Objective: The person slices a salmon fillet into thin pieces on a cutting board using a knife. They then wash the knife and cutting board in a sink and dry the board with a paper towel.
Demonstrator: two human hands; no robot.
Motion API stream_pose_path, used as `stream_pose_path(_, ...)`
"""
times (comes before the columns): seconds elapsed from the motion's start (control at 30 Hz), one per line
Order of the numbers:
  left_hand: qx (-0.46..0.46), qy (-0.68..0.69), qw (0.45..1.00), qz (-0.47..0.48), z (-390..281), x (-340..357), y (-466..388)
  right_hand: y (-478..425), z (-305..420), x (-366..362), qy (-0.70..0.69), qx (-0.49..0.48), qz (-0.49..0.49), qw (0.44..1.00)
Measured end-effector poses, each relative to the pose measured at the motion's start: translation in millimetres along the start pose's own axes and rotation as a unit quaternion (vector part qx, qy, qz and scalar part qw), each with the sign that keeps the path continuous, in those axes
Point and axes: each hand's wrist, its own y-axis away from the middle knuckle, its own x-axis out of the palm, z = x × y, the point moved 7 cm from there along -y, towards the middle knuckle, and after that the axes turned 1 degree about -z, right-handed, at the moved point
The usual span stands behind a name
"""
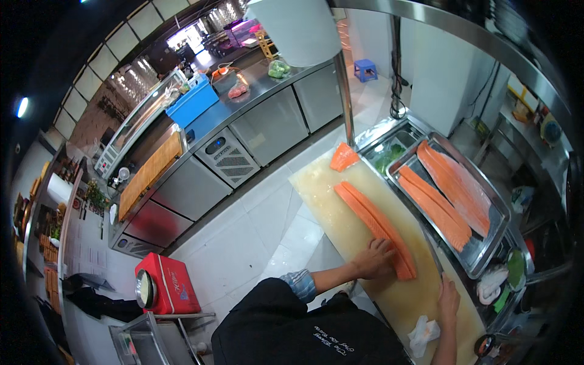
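Observation:
On the pale cutting board (315, 182) lies a long salmon fillet piece (374, 223) with a lengthwise line along it. My left hand (378, 259) rests on its near part, fingers over the flesh. My right hand (449, 294) grips a long knife (431, 251), its blade pointing away along the board's right side, apart from the salmon. A small salmon piece (343, 157) sits at the board's far end. Beside the board, a metal tray (495, 200) holds two larger salmon pieces (433, 207). A crumpled white cloth or paper (423, 335) lies near my right wrist.
Greens sit in a metal container (388, 155) beyond the tray. A white cloth (492, 284) lies right of the board. A metal post (345, 100) rises at the board's far end. Across the tiled floor stand a steel counter (269, 132) and a red cooler box (175, 283).

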Motion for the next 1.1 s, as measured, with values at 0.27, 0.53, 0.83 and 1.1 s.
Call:
stream_pose_path(0.27,0.111,0.085,0.987,-0.073,16,5,-33,-23,17,46,0.034,0.092,0.041,0.994)
stream_pose_path(0.53,0.161,-0.052,0.985,0.010,-37,-3,-52,-7,32,22,0.030,0.058,-0.112,0.992)
stream_pose_path(0.83,0.152,-0.044,0.979,0.128,-75,18,-60,30,29,1,-0.064,0.150,-0.284,0.945)
stream_pose_path(1.1,0.172,-0.038,0.967,0.182,-71,12,-73,48,86,18,-0.149,0.158,-0.205,0.954)
